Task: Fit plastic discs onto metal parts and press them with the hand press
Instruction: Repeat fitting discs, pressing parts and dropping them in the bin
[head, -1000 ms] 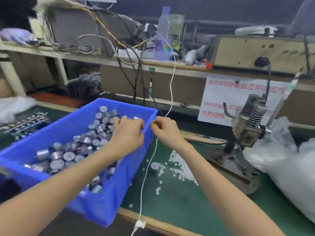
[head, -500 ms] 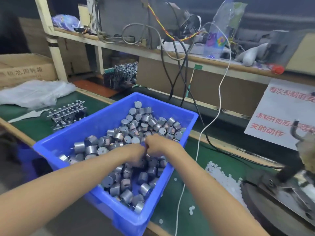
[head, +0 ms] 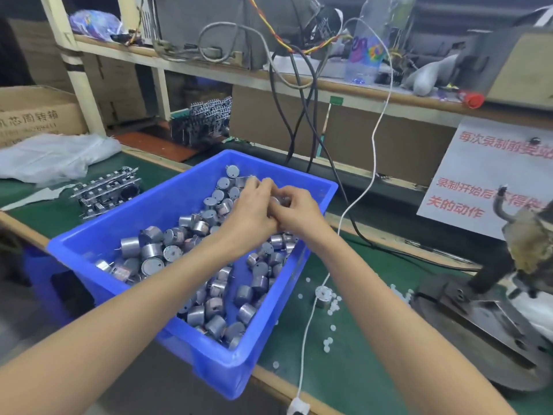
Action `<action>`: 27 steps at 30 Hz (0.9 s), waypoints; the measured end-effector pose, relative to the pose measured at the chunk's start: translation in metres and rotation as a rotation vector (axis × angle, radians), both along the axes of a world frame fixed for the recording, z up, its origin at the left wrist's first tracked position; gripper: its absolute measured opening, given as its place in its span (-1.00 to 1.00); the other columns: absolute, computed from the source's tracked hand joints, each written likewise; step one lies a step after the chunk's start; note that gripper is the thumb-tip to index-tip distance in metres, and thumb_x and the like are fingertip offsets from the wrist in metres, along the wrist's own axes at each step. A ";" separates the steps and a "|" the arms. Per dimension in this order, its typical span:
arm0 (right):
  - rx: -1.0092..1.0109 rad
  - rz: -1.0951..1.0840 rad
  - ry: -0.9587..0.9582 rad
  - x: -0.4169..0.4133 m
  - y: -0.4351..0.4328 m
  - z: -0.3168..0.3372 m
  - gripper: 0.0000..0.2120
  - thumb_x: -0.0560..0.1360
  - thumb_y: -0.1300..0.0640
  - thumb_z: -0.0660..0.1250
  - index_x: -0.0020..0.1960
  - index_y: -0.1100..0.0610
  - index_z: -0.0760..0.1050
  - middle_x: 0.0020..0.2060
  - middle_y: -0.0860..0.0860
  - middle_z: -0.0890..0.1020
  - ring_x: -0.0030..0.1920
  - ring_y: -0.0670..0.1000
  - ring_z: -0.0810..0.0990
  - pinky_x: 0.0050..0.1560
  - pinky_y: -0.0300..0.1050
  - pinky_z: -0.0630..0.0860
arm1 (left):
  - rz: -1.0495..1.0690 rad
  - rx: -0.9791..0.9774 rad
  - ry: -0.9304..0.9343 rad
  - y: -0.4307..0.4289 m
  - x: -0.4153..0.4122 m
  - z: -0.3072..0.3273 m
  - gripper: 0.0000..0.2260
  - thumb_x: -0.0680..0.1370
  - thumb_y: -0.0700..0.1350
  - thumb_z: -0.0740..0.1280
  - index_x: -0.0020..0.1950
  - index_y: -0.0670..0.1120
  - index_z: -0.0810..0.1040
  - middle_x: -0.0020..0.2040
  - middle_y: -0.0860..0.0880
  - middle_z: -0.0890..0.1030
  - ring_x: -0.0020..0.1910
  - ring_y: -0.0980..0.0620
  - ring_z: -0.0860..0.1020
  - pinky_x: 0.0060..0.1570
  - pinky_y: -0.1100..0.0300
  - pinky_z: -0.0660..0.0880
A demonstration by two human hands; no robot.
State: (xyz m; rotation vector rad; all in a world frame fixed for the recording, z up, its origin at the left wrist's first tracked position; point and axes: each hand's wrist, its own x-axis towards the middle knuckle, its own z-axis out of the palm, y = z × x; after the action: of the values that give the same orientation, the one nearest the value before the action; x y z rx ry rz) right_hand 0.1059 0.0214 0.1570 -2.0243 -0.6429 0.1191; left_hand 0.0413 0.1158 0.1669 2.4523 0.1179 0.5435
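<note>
Bin (head: 167, 211): bright blue, plain.
Metal parts (head: 152, 250): silver-grey, dull sheen.
Plastic discs (head: 334, 307): white.
Table mat (head: 344, 369): dark green, tan edge.
Cable (head: 374, 139): white.
Sign (head: 478, 175): white sheet, red characters.
Cardboard box (head: 33, 115): brown, black print.
Twisted wires (head: 266, 22): red and yellow.
Cap (head: 472, 100): red.
Hand press (head: 526, 247): dark grey, mottled yellowish-brown patches.
</note>
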 end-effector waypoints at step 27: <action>0.304 -0.215 0.360 -0.079 -0.224 -0.146 -0.79 0.53 0.27 0.31 0.14 0.08 0.47 -0.24 -0.01 0.59 -0.29 -0.07 0.60 -0.27 -0.24 0.49 | -0.179 0.292 0.541 -0.141 -0.013 -0.112 -0.84 0.48 -0.35 0.18 -0.02 -0.20 0.49 0.00 -0.11 0.38 -0.07 -0.09 0.47 -0.21 0.20 0.35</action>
State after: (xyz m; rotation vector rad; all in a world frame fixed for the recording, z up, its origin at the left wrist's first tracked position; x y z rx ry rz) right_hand 0.0265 -0.2029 0.0109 -1.7066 -0.1999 0.2370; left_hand 0.0280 -0.0249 0.0554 2.8004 0.0377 -0.2057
